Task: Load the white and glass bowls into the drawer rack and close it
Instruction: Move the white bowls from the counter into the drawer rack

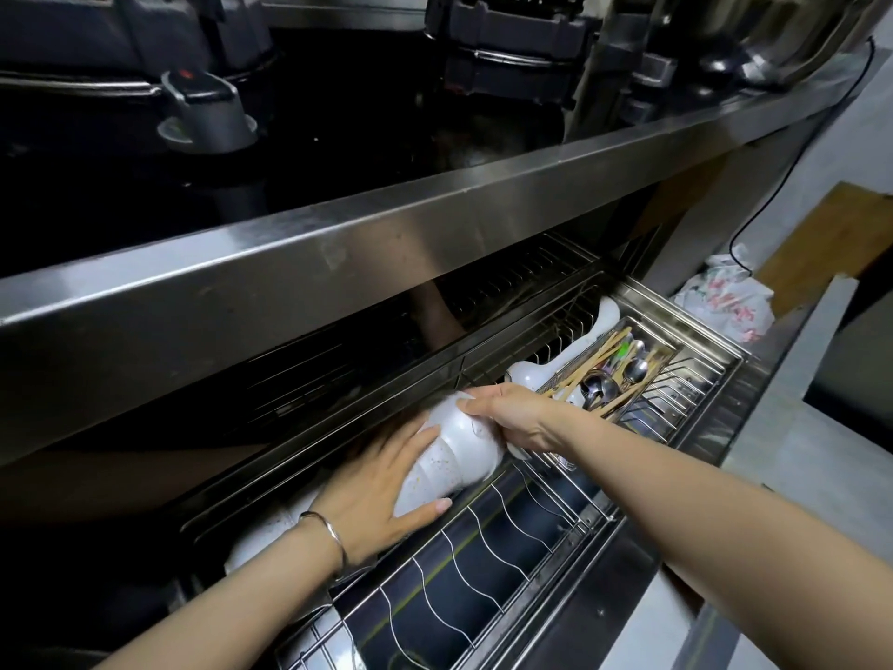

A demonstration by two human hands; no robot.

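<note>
- A stack of white bowls (447, 452) is held on its side over the back part of the open drawer rack (483, 548), just below the steel edge of the tabletop (386, 234).
- The left hand (381, 495) is laid flat against the lower end of the stack, fingers spread and thumb under the rim; a thin bangle (333, 534) is worn on that wrist.
- The right hand (517, 418) is closed over the upper end of the stack, so both grips are engaged on the bowls.
- More white crockery (270, 529) is seen under the left forearm, probably further bowls, though the view there is dark.
- The wire dividers of the rack nearest the camera are unfilled.
- A cutlery tray (623, 374) with chopsticks and metal spoons is set at the right end of the drawer, with a white ladle (531, 374) just beside it.
- Dark cookers (203, 113) are stood on the tabletop above.
- A crumpled plastic bag (725, 302) and a black cable (773, 186) are seen to the right, near a pale wall.
</note>
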